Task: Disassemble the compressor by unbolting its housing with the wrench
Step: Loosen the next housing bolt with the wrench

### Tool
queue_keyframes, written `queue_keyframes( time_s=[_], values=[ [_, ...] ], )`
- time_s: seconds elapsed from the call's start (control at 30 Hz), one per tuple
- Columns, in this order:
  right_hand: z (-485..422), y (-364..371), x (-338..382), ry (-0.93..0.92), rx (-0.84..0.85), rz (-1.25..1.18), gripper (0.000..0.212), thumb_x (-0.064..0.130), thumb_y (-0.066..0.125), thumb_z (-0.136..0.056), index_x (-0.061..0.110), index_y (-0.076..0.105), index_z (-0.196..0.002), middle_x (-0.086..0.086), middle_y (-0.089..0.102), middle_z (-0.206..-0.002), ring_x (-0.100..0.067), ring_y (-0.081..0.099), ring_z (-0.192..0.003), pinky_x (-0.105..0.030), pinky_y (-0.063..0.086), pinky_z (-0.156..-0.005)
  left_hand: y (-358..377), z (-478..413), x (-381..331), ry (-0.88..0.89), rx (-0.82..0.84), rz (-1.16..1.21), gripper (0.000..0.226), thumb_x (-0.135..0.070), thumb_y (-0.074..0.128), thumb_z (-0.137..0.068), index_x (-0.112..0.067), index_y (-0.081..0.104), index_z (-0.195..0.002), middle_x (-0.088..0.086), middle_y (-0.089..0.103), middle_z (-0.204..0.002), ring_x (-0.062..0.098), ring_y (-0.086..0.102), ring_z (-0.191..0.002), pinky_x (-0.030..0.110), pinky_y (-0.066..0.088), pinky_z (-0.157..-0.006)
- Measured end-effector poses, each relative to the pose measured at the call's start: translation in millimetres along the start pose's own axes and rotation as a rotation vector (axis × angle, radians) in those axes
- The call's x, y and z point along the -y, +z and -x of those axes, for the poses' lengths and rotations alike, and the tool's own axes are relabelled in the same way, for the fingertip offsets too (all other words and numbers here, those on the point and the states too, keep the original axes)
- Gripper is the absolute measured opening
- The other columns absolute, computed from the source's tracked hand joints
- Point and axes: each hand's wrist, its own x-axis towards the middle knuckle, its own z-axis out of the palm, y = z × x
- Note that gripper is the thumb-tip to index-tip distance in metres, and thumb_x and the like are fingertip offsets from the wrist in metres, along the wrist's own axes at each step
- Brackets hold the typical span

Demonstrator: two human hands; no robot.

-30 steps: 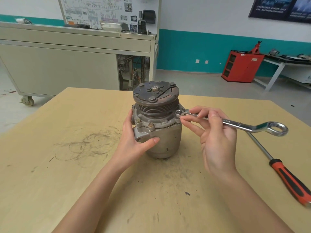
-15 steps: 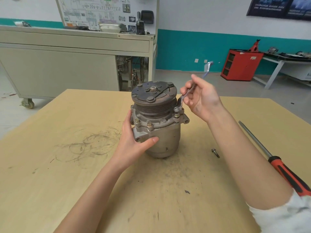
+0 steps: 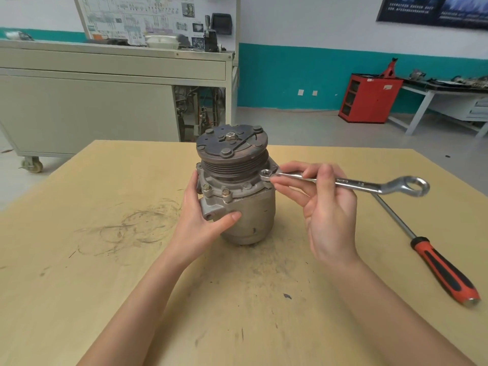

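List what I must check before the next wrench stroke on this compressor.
1. Wrench small ring end set on the compressor flange: ok.
2. Ring fully seated: cannot tell.
3. Right hand holds the wrench shank in its fingers: ok.
4. Left hand grips the compressor body: ok.
5. Compressor upright on the table: ok.
6. Screwdriver flat on the table, likely below the swing: ok.

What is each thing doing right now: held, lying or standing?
Compressor: upright on the table, steadied by the left hand.
Wrench: pinched by the right hand, small end on a housing bolt.
Screwdriver: lying flat on the table, untouched.
Front bolts: in place.
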Motion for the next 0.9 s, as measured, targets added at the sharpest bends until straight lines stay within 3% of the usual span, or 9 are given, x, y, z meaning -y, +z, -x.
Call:
queue_keyframes(
  time_s=[0.1,0.23,0.4,0.6,0.73,0.9],
  values=[
    [2,-4,0,-0.060,-0.029,0.038,0.024,0.022,0.033,-0.098,0.008,0.047,-0.084,-0.010,0.067,-0.093,-0.028,0.071,-0.081,-0.030,0.056,-0.073,0,0,0,0.001,0.002,-0.001,0.122,-0.058,0.077,-0.059,-0.035,0.004,-0.155,-0.016,0.020,-0.157,0.006,0.027,-0.143,0.045,0.030,-0.117],
    [-4,-3,2,-0.008,-0.068,0.026,0.024,0.025,0.035,-0.097,0.008,0.047,-0.084,-0.006,0.068,-0.091,-0.027,0.072,-0.082,-0.030,0.056,-0.073,0,0,0,0.006,0.005,-0.006,0.121,-0.056,0.077,-0.060,-0.034,0.005,-0.155,-0.015,0.020,-0.157,0.007,0.027,-0.143,0.046,0.030,-0.117],
    [-2,0,-1,0.015,-0.042,0.015,0.024,0.025,0.035,-0.096,0.008,0.045,-0.083,-0.003,0.070,-0.088,-0.026,0.072,-0.082,-0.029,0.056,-0.072,0,0,-2,0.007,0.003,-0.011,0.124,-0.059,0.076,-0.057,-0.032,0.006,-0.155,-0.013,0.021,-0.157,0.008,0.028,-0.144,0.045,0.029,-0.117],
    [-8,-6,-2,0.053,0.004,-0.011,0.021,0.021,0.034,-0.096,0.009,0.044,-0.082,-0.005,0.069,-0.085,-0.030,0.071,-0.080,-0.034,0.056,-0.071,0,0,-1,0.014,-0.002,-0.014,0.117,-0.049,0.077,-0.064,-0.032,0.006,-0.155,-0.014,0.021,-0.157,0.006,0.027,-0.143,0.043,0.029,-0.118],
    [-41,-25,1,0.198,0.191,-0.089,0.027,0.019,0.030,-0.099,0.008,0.044,-0.079,-0.007,0.068,-0.080,-0.026,0.067,-0.062,-0.031,0.055,-0.058,0,1,-2,0.010,0.002,0.003,0.116,-0.047,0.077,-0.065,-0.031,0.006,-0.155,-0.014,0.022,-0.156,0.005,0.029,-0.142,0.042,0.029,-0.118],
    [-98,-18,-10,0.562,0.317,-0.155,0.034,0.016,0.028,-0.101,0.012,0.043,-0.070,-0.006,0.062,-0.063,-0.015,0.053,-0.044,-0.018,0.042,-0.044,0,0,-1,0.000,0.015,0.016,0.116,-0.045,0.078,-0.065,-0.032,0.006,-0.155,-0.012,0.026,-0.156,0.007,0.033,-0.141,0.042,0.031,-0.117]
  ],
)
